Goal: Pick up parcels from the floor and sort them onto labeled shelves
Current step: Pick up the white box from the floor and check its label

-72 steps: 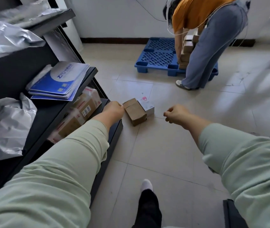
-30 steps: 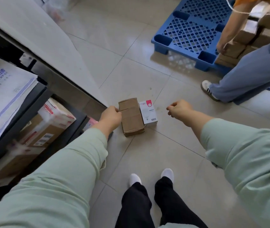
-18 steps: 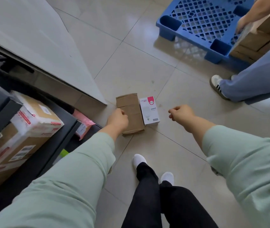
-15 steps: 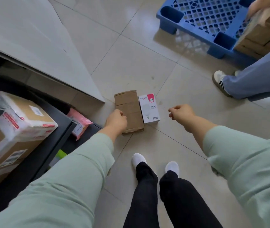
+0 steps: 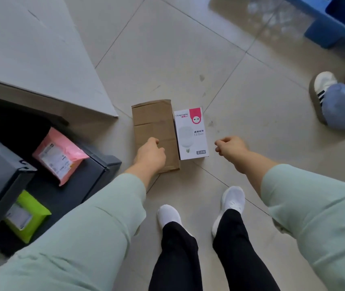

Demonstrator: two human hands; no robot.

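Note:
A plain brown cardboard parcel (image 5: 153,124) lies on the tiled floor, and a white LED-bulb box with a pink top (image 5: 189,133) lies against its right side. My left hand (image 5: 150,154) hovers over the near end of the brown parcel with fingers curled and holds nothing. My right hand (image 5: 229,147) is a loose fist just right of the white box, apart from it. Dark shelves (image 5: 95,164) stand at the left.
On the bottom shelf lie a pink mailer (image 5: 60,156) and a lime green mailer (image 5: 27,214). Another person's shoes and jeans (image 5: 335,101) are at the right. A blue plastic pallet (image 5: 331,24) sits at the top right. My feet (image 5: 231,202) stand just behind the parcels.
My view has tilted down and closer to the floor. Both hands have come nearer the two parcels, the left now over the brown one. The bottom shelf mailers have come into view.

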